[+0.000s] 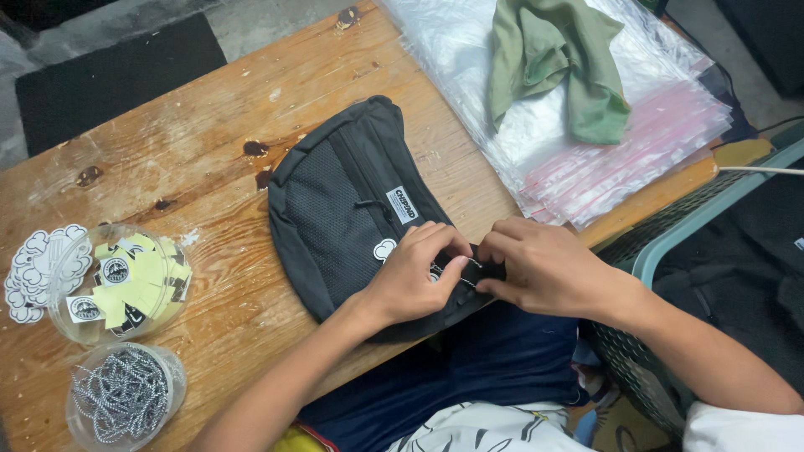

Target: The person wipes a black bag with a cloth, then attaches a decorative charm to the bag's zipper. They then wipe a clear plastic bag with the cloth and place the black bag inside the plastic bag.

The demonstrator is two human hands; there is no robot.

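A dark grey waist bag (339,201) with a mesh front pocket lies on the wooden table (184,142). A small white cloud-shaped tag (384,249) rests on it near my fingers. My left hand (414,276) and my right hand (540,266) meet over the bag's near end. Both pinch a thin silver ball chain (463,269) at a black strap loop, fingers closed on it.
Two clear plastic cups stand at the table's left front: one (126,285) with yellow and white tags, one (126,393) full of ball chains. White cloud-shaped tags (38,268) lie beside them. A stack of clear zip bags (611,159) with a green cloth (561,59) sits at the right.
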